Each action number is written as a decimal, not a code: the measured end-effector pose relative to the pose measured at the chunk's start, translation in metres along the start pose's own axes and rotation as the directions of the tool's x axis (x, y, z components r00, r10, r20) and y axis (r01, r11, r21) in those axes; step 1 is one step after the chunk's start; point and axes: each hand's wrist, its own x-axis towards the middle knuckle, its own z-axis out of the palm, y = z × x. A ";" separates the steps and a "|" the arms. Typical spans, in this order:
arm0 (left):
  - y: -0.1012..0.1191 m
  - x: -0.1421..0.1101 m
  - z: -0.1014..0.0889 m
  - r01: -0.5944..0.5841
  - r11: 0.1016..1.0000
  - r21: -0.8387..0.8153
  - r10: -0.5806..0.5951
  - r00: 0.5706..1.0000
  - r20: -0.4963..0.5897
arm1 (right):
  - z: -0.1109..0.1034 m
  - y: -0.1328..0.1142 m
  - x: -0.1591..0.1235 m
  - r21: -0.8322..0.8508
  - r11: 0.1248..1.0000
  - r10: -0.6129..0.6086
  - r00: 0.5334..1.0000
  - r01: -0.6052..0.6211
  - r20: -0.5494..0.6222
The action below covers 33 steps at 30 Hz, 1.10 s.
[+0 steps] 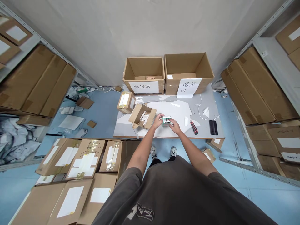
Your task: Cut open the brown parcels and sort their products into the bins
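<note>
A dark grey shirt fills the bottom of the frame, and two bare arms stretch up and inward from its sleeves, converging just right of the middle, past the front edge of the desk. The right hand slants in from the right, fingers bent, its grip pressed to the right side of a small box, green and white. The left hand, set slightly higher, curls its fingers at the left side, so the two grips pinch the small box between them. Whether it touches the desk cannot be told. Right of the hands lie a red and black cutter and a phone; just left stands a carton with flaps spread and paper inside. Farther up are a taped box and, at upper centre, two large boxes bearing white signs.
</note>
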 end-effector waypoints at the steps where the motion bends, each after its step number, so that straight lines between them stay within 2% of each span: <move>1: 0.000 -0.003 -0.003 -0.017 1.000 0.007 0.016 1.000 0.012 | -0.002 0.000 0.000 0.046 0.999 0.003 1.000 -0.002 -0.015; 5: 0.004 -0.010 -0.013 -0.113 0.990 0.082 0.108 0.992 0.068 | -0.012 -0.007 0.001 0.160 0.987 0.005 0.995 0.012 -0.104; 8: 0.006 -0.012 -0.017 -0.169 0.978 0.124 0.157 0.983 0.098 | -0.021 -0.015 0.007 0.152 0.988 -0.015 0.992 0.034 -0.122; 13: 0.002 -0.009 -0.018 -0.218 0.956 0.196 0.191 0.970 0.148 | -0.029 -0.014 0.019 0.043 0.983 -0.179 0.984 0.179 -0.002; 18: -0.006 -0.004 -0.017 -0.267 0.925 0.268 0.221 0.956 0.190 | -0.026 -0.003 0.022 -0.049 0.972 -0.229 0.972 0.231 0.051; 24: -0.010 -0.003 -0.017 -0.253 0.880 0.402 0.169 0.958 0.232 | -0.026 0.003 0.020 -0.170 0.939 -0.289 0.954 0.298 0.073; 33: -0.004 -0.013 -0.017 -0.273 0.784 0.557 0.137 0.952 0.274 | -0.020 0.006 0.014 -0.311 0.893 -0.310 0.945 0.327 0.103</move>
